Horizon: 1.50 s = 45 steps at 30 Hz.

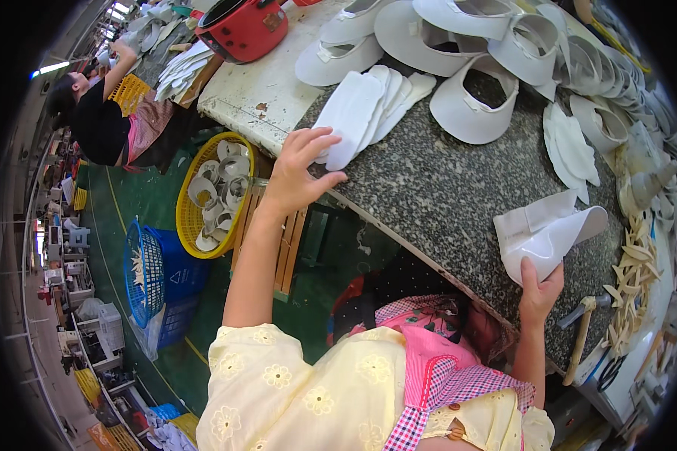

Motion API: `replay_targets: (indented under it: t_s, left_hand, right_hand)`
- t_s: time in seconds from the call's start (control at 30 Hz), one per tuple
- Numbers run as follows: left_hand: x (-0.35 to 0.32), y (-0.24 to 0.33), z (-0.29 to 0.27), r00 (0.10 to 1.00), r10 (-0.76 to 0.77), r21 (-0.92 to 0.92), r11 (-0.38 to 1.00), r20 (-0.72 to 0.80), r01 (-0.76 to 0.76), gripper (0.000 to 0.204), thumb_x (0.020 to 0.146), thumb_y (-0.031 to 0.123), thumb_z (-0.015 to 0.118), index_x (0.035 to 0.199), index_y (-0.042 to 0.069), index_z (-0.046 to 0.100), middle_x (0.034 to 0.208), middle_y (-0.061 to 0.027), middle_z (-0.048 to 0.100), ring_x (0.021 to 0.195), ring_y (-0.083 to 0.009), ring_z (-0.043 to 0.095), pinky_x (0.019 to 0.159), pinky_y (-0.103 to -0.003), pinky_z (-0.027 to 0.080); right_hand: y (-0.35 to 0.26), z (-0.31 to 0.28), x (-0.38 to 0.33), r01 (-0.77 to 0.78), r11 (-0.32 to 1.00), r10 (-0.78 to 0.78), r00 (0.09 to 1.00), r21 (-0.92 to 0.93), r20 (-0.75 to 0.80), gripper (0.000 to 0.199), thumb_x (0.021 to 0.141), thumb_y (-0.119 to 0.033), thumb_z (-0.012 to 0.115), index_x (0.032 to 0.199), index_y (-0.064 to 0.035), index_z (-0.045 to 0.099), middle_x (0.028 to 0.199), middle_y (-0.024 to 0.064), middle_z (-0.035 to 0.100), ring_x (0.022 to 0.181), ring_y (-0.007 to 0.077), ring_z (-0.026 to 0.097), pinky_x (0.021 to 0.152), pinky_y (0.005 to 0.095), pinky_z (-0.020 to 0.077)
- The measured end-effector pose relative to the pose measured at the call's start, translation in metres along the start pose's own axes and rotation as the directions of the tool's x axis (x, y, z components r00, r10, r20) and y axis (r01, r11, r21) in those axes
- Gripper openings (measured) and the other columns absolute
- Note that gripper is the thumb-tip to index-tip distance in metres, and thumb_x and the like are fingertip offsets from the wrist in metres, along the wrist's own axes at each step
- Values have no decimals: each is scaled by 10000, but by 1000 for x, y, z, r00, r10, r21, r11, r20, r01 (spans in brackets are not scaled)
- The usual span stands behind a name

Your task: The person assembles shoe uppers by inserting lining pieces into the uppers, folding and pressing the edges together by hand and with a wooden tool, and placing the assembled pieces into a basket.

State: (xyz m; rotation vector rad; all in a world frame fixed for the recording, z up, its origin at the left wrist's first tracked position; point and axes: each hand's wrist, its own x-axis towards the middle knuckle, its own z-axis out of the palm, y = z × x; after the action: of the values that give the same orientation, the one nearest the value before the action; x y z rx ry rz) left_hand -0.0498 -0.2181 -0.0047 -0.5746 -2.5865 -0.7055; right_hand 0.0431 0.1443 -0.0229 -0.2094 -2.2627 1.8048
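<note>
My left hand (302,171) reaches over the table's left edge, thumb and fingers apart around the near end of a fanned stack of white sole-shaped pieces (368,109). Its fingertips are at the nearest piece; whether they touch it I cannot tell. On the right, my right hand (540,295) grips the lower edge of a white curved shoe upper (545,237), thumb on top. The upper is held over the speckled stone tabletop (444,195). More white sole-shaped pieces (569,149) lie beyond it.
Many white uppers (478,105) crowd the far side. A hammer (581,331) lies near my right hand, beside scattered beige strips (630,278). A red pot (242,30) stands far left. Below are a yellow basket (190,177) and a blue basket (143,274). Another person (98,113) works farther left.
</note>
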Motion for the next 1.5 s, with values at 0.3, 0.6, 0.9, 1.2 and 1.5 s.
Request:
replay_targets:
  t_s: [0.3, 0.6, 0.9, 1.2, 1.5]
  left_hand:
    - [17, -20, 6, 994, 106, -109, 989, 25, -102, 97, 732, 92, 616, 801, 25, 598, 756, -91, 606, 710, -244, 577, 632, -314, 453]
    - [61, -44, 29, 832, -356, -748, 380, 425, 545, 207, 857, 181, 490, 776, 10, 574, 634, -39, 571, 531, -117, 536, 510, -245, 423]
    - [51, 9, -32, 814, 111, -89, 977, -570, -196, 104, 816, 95, 537, 867, 15, 580, 782, -147, 627, 601, -182, 613, 482, -234, 459]
    - [13, 32, -15, 813, 544, -63, 822, -208, -567, 173, 724, 22, 617, 846, -65, 529, 863, -237, 591, 758, -302, 626, 611, -312, 534]
    - [3, 37, -15, 792, 588, -24, 800, -167, -599, 121, 750, 55, 590, 786, -47, 536, 873, -218, 592, 758, -288, 621, 661, -316, 532]
  right_hand:
    - [-65, -8, 12, 432, 635, -625, 775, -640, -97, 556, 761, -440, 598, 1050, 23, 489, 929, 106, 532, 886, 227, 494, 790, 354, 370]
    - [-35, 186, 61, 771, 589, -570, 608, -241, 552, 522, 594, -129, 693, 1068, -16, 506, 1095, 102, 484, 1026, 272, 456, 838, 363, 386]
    - [-39, 182, 81, 242, 970, -198, 817, -11, 541, 388, 748, -204, 625, 1068, -6, 533, 1006, 106, 548, 979, 209, 492, 792, 316, 390]
    - [-66, 164, 103, -363, 826, 182, 896, 432, 404, 287, 829, -326, 562, 720, -61, 541, 583, 16, 554, 461, 44, 455, 430, 162, 335]
    - [-63, 165, 99, -476, 788, 282, 843, 391, 458, 264, 741, -243, 671, 630, -96, 482, 515, -7, 496, 405, 46, 428, 375, 175, 309]
